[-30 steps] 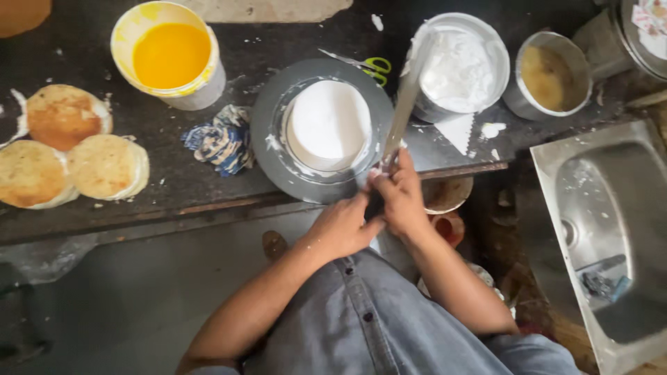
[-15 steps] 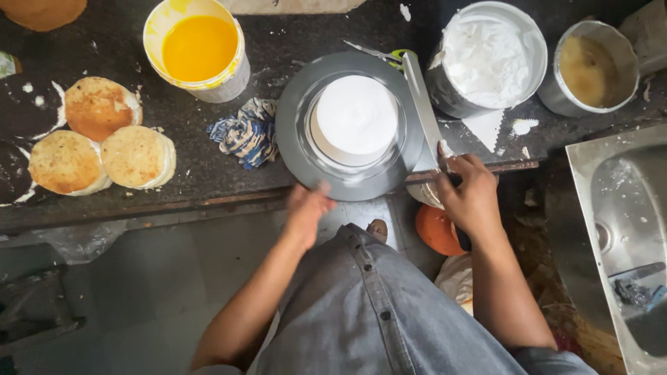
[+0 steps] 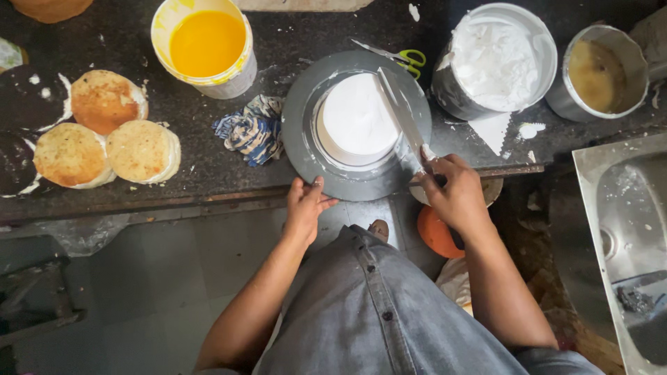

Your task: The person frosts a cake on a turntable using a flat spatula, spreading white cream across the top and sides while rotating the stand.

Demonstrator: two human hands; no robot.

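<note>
The right hand (image 3: 455, 194) has its fingers clamped on the handle of a long spatula (image 3: 401, 118), whose blade lies across the white iced cake (image 3: 354, 118). The left hand (image 3: 306, 201) pinches the rim of the grey turntable (image 3: 302, 139) at the desk (image 3: 278, 48) edge. Too steep a blade could gouge the icing; a jerky turn could shift the cake off centre.

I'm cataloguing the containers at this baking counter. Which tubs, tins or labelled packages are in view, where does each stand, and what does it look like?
Yellow tub: counter's far side, left of the turntable; round, printed wall, holds orange-yellow liquid.
Steel pot: right of the turntable; round, holds white cream.
Smaller steel pot: far right, beside the sink; round, brownish contents.
No screens or signs show; any label print is too small to make out.
</note>
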